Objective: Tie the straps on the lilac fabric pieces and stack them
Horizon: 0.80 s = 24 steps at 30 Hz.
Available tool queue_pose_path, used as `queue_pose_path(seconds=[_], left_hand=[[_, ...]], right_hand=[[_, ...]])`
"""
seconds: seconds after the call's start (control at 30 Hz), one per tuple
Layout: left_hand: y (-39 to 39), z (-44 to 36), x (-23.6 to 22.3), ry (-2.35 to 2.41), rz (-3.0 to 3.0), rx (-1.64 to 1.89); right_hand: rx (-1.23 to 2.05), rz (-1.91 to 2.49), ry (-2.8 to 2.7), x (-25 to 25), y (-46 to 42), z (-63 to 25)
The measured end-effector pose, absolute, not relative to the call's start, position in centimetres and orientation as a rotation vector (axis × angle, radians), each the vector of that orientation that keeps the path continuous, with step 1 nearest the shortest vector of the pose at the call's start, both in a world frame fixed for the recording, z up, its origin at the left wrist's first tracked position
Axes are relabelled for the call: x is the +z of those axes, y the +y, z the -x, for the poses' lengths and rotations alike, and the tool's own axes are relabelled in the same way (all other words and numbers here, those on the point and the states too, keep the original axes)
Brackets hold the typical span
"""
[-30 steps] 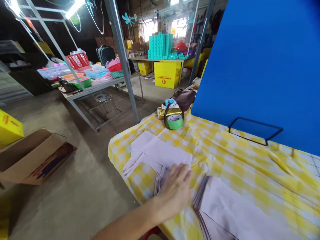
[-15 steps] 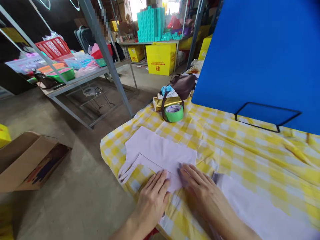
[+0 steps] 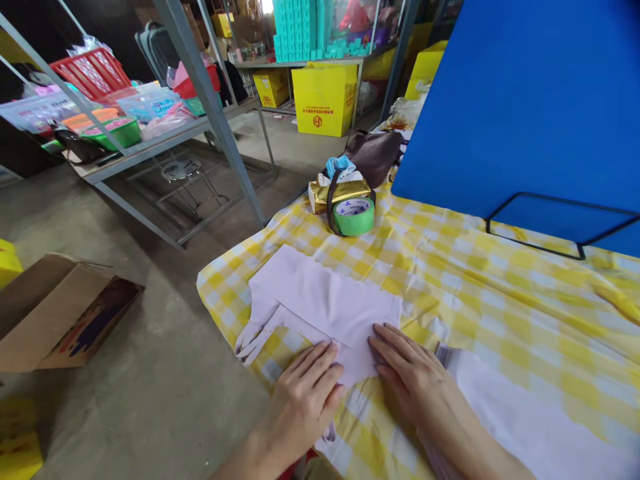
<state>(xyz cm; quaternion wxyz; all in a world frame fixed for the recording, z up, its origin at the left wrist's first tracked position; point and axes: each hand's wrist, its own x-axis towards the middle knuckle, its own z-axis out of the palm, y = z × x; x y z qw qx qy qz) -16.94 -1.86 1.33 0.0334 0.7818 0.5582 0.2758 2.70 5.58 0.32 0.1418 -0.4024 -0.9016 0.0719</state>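
Flat pale-lilac cloth (image 3: 320,290) had my left hand (image 3: 306,393) and right hand (image 3: 420,380) spread along its near edge. Smoothing seemed underway, next needing even pressure.

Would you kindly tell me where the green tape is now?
In the head view, the green tape is just right of centre, on the checked cloth, in front of the gold packet, beyond the pale fabric.

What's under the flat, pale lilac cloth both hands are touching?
Yellow-and-white checked tablecloth shows around the cloth. The bare left hand and bare right hand cover part of its near side; what lies directly beneath is hidden.
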Motion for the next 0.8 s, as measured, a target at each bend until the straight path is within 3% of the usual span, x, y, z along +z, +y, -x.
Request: queue_pose_path(seconds=[0.17,0.3,0.47,0.6,0.8], left_hand=[[-1.5,17.8,1.8,1.666,-2.422,0.948],[1.6,21.9,2.2,1.966,-2.358,1.049],[8.5,27.6,3.2,2.5,-2.025,0.753],[11.8,29.2,3.7,2.467,-1.826,0.429],[12.6,29.5,3.3,2.426,-1.586,0.552]], right_hand=[[0.344,1.327,-2.409,1.6,6.7,-4.1],[0.56,1.535,-2.227,2.2,8.7,-4.9],[0.663,1.865,-2.097,2.0,10.9,-4.0],[0.63,1.928,-2.093,2.0,11.3,-2.7],[0.679,1.89,-2.074,2.0,11.1,-2.0]])
